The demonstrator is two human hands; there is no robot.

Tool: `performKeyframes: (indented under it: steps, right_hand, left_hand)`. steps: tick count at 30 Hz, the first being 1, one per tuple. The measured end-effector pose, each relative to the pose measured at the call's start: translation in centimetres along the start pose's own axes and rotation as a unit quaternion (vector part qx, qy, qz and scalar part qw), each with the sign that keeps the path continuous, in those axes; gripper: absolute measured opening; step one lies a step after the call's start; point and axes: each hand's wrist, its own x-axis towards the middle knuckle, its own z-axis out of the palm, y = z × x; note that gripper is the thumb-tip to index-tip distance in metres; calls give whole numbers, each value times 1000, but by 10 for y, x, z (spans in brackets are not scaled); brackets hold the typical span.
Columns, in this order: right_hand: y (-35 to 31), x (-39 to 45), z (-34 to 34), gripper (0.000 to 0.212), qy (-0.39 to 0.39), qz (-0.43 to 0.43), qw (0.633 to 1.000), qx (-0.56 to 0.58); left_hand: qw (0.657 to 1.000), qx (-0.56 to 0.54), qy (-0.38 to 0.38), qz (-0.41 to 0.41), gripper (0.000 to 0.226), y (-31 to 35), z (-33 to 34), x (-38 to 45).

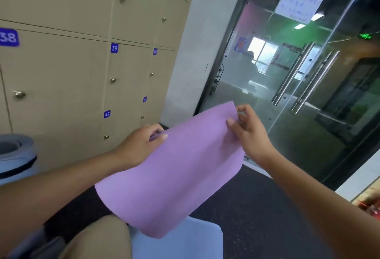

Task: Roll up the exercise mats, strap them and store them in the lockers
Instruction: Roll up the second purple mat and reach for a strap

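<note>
The person holds up the near end of a purple mat (170, 178) by its top edge, one corner in each hand. The left hand (139, 145) pinches the left corner with the thumb on the near face and the fingers behind; the right hand (249, 133) pinches the right corner in the same way. The mat hangs down from the hands in a loose curve, and its lower part drops over a pale blue mat (185, 242) lying flat on the floor.

This looks like the start of the rolling step: the mat is unrolled and unstrapped. The next move probably calls for laying the edge down and curling it tightly and evenly over itself, keeping both corners level so the roll does not skew.

The floor (257, 217) is dark and speckled. At the left edge stands a grey rolled mat (14, 156) with a dark strap round it, which suggests one mat is already done. Behind it rise beige lockers (61, 69) with brass knobs and blue number plates, all doors closed. To the right are glass doors (304, 77) with long steel handles and a paper notice (298, 3) stuck to the glass.
</note>
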Motion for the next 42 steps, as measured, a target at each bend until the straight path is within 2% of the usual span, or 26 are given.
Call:
performKeyframes:
  steps: [9,12,14,17,20,24,28,36,42]
  right_hand:
    - [-56,0,26,22,47,-55,997,15]
    - [-69,3,32,34,51,-66,996,14]
    - [-79,0,38,48,48,-84,995,-20]
    - [-89,-12,52,62,28,-160,973,-163]
    - [-102,-32,73,52,-21,-244,932,-267]
    - [-119,-64,101,38,-108,-293,910,-274]
    - [-130,-103,118,35,-148,-308,901,-266]
    - [-123,-197,127,16,-239,-226,935,-133]
    - [-95,-265,146,13,-310,-92,945,-37]
  left_hand:
    - [984,111,89,105,22,38,-86,-29]
    - [975,150,101,129,19,52,-117,-33]
    - [968,184,91,145,14,61,-134,-41]
    - [958,226,73,162,13,70,-149,-60]
    - [952,258,47,160,11,71,-157,-86]
    - [949,271,6,159,13,79,-161,-129]
    - [956,260,-42,127,14,85,-160,-180]
    - [973,191,-114,58,12,73,-144,-261]
    - [975,144,-165,-27,8,46,-113,-319]
